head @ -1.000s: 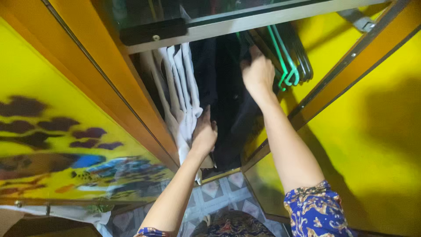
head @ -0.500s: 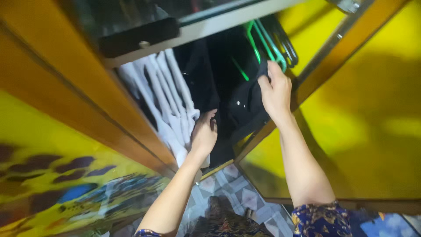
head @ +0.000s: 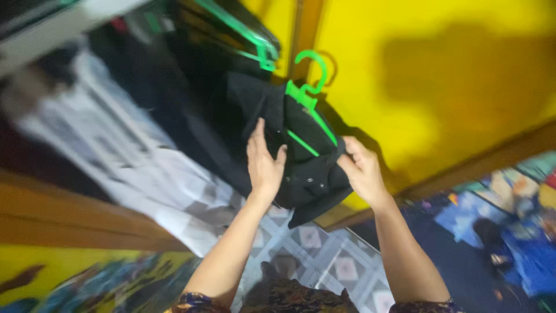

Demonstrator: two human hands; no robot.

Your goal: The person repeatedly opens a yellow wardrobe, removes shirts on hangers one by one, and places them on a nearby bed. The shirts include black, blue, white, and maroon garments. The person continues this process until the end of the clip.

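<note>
A black garment [head: 307,168] on a green plastic hanger [head: 306,93] is out in front of the open wardrobe. My left hand [head: 263,165] lies flat against the garment's left side, fingers up. My right hand [head: 362,171] grips its right edge. The hanger's hook points up against the yellow door panel, free of any rail.
White clothes [head: 116,150] and dark clothes [head: 174,87] hang blurred inside the wardrobe at left, with more green hangers [head: 243,35] above. A yellow door panel [head: 440,75] fills the right. Patterned floor tiles [head: 324,255] lie below, and a painted yellow door [head: 69,278] is at the lower left.
Both hands have drawn the black garment with its green hanger out of the wardrobe and down to the right. My left hand left the white clothes for the garment. The view swung right.
</note>
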